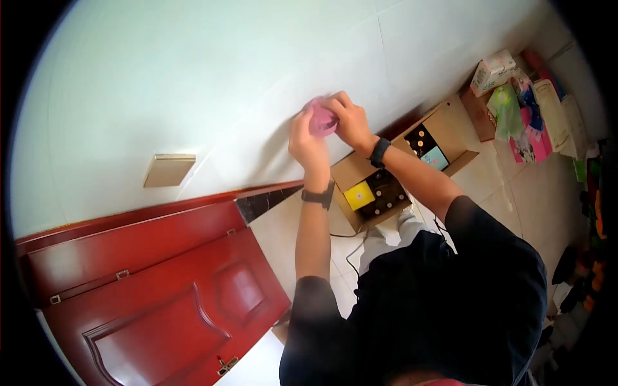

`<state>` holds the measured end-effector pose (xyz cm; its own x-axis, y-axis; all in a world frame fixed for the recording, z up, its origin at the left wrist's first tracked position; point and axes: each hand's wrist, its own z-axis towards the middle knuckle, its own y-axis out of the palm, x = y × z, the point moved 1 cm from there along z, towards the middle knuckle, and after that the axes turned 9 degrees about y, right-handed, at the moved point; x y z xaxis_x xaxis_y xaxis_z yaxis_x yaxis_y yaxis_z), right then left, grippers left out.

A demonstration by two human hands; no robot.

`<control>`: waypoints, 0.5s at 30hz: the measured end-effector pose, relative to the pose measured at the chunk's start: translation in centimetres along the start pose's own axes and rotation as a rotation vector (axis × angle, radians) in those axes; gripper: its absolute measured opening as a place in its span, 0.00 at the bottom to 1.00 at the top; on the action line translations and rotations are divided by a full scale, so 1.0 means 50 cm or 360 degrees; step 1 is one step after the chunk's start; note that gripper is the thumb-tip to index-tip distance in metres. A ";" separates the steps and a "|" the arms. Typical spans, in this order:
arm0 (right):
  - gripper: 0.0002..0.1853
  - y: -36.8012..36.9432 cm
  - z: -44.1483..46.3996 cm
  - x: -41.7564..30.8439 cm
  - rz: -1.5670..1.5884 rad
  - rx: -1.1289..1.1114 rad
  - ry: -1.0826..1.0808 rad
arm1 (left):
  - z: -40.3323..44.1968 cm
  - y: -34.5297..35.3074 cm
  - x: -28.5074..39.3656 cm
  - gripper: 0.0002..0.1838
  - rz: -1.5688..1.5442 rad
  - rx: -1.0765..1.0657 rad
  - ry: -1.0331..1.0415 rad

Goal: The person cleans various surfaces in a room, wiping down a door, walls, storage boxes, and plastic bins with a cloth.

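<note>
Wall (pixel 232 77): pale and faintly glossy, with a beige switch plate (pixel 170 170) on it; a red panelled door (pixel 170 315) stands to the person's left.
Handling: I'd say light, even pressure from both sides suits this best, hands level and wrists loose, since a hard pinch might crush the rim or an uneven pull might skew it.
Pink loop (pixel 324 122): translucent, thin-looking, rounded, with an opening facing the person; whether it is film, ribbon or something else, I cannot tell.
Whereabouts: between the two hands, in front of the wall; whether it touches the wall is unclear.
Left hand (pixel 308 143): fingers grasping the loop's left side, upright, dark band at the wrist.
Right hand (pixel 351 121): fingers curled onto its upper right, grasping too, another dark band behind.
Floor (pixel 499 196): pale tiles, bearing an open cardboard box (pixel 462 140) with a yellow box (pixel 359 195) inside.
</note>
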<state>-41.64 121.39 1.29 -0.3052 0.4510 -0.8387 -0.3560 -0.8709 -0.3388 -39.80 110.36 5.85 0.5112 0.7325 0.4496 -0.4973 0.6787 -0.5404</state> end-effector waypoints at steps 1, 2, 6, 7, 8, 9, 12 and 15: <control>0.19 -0.004 -0.002 0.006 -0.0011 -0.0015 0.0039 | -0.004 0.006 -0.005 0.15 0.0054 -0.0067 -0.0011; 0.19 -0.009 -0.002 0.010 -0.0025 -0.0029 0.0072 | -0.008 0.009 -0.009 0.15 0.0106 -0.0130 -0.0021; 0.21 -0.068 0.053 -0.035 0.0013 0.0024 -0.0043 | 0.049 -0.010 0.042 0.17 0.0051 -0.0012 0.0026; 0.23 -0.087 0.084 -0.065 0.0049 0.0143 -0.0167 | 0.082 -0.015 0.061 0.17 0.0005 0.0118 0.0146; 0.24 -0.108 0.116 -0.099 0.0085 0.0258 -0.0287 | 0.118 -0.026 0.084 0.18 -0.0040 0.0245 0.0260; 0.24 -0.131 0.147 -0.132 0.0069 0.0335 -0.0432 | 0.157 -0.046 0.110 0.18 -0.0068 0.0288 0.0320; 0.24 -0.187 0.239 -0.218 0.0055 0.0572 -0.0823 | 0.256 -0.096 0.174 0.18 -0.0117 0.0469 0.0597; 0.16 -0.241 0.266 -0.316 0.0104 0.0463 -0.0751 | 0.301 -0.127 0.215 0.27 -0.0074 0.0390 0.0561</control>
<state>-44.26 127.35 24.28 -0.6734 0.4947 -0.5494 -0.5319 -0.8403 -0.1046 -41.67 114.72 24.82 0.7241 0.6668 0.1762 -0.5980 0.7343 -0.3213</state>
